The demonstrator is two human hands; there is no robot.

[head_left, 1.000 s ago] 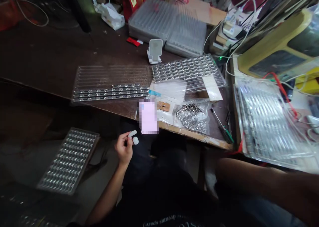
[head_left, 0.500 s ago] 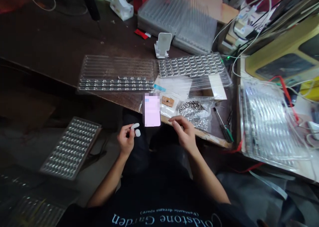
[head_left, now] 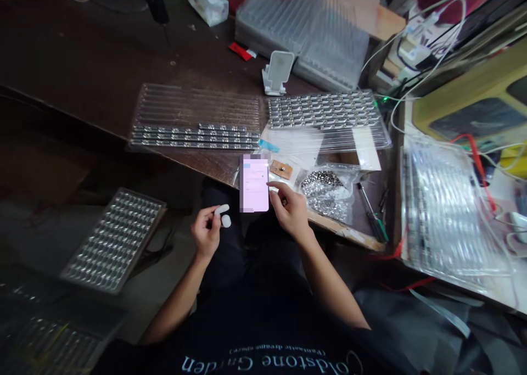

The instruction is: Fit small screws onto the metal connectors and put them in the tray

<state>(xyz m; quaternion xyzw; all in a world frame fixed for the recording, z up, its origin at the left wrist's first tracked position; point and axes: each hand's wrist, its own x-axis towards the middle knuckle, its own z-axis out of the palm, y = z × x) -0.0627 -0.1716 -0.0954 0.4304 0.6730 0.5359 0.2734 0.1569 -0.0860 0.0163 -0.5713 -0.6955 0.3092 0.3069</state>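
My left hand [head_left: 206, 232] is closed on a small white earbud case [head_left: 224, 214], its lid apparently flipped up, held left of the phone. The phone [head_left: 255, 183] stands at the desk's front edge with a lit pinkish screen, partly blurred out. My right hand [head_left: 288, 207] has its index finger stretched to the phone's right edge; whether it touches the screen I cannot tell. The thumb is apart from that finger and nothing is seen in the hand. Behind that hand lies a small wooden block [head_left: 281, 169] with a dark piece on it.
Clear trays with rows of metal parts lie at left [head_left: 195, 117] and right [head_left: 325, 111]. A plastic bag [head_left: 325, 194] of small metal pieces is beside a green-handled screwdriver [head_left: 373, 213]. A white phone stand [head_left: 278, 73] is behind. Another filled tray [head_left: 115, 240] sits lower left.
My right hand has moved left, bringing its index finger to the phone's edge. The left hand keeps the white case in nearly the same place. The camera view has shifted slightly.
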